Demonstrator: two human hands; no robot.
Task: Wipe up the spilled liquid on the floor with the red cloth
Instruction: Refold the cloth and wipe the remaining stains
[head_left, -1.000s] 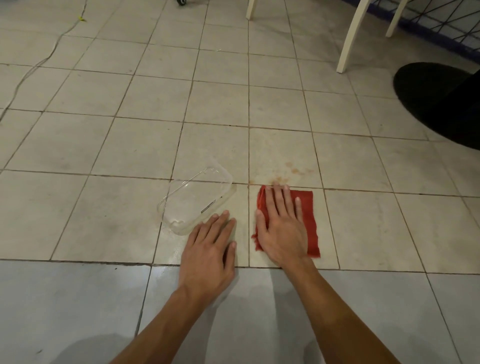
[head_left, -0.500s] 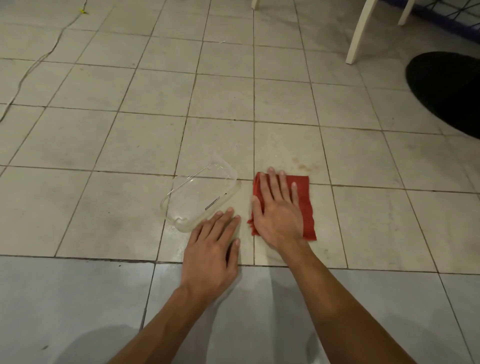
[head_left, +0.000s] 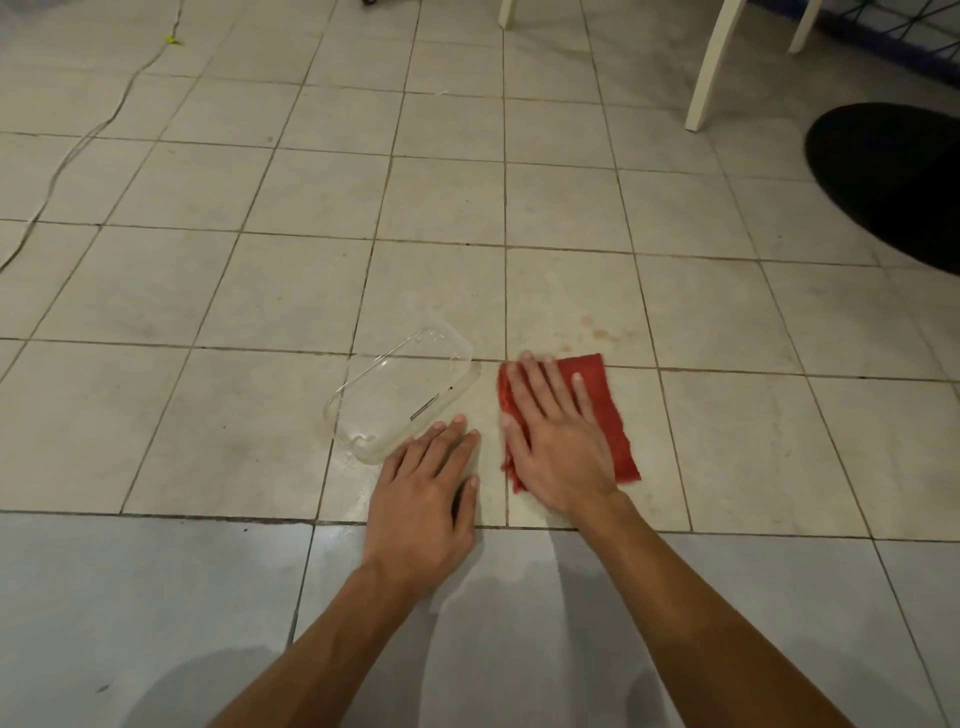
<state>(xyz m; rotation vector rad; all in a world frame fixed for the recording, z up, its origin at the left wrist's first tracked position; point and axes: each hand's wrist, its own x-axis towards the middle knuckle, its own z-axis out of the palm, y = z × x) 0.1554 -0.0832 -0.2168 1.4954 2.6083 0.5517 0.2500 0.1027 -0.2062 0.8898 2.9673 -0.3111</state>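
A folded red cloth (head_left: 605, 410) lies flat on the tiled floor. My right hand (head_left: 556, 436) presses on it with straight, spread fingers, covering its left part. Faint orange-brown spots of the spilled liquid (head_left: 597, 332) mark the tile just beyond the cloth's far edge. My left hand (head_left: 423, 499) rests flat on the floor to the left of the cloth, its fingertips at the near edge of a clear plastic container (head_left: 402, 392) that lies on its side.
White chair legs (head_left: 709, 67) stand at the far right. A black round object (head_left: 893, 176) lies at the right edge. A thin cable (head_left: 83, 145) runs across the floor at far left. Wet sheen shows on the tile near my left hand.
My right hand has slid the red cloth away from me, over the stain at the tile joint. The left hand stays flat in place.
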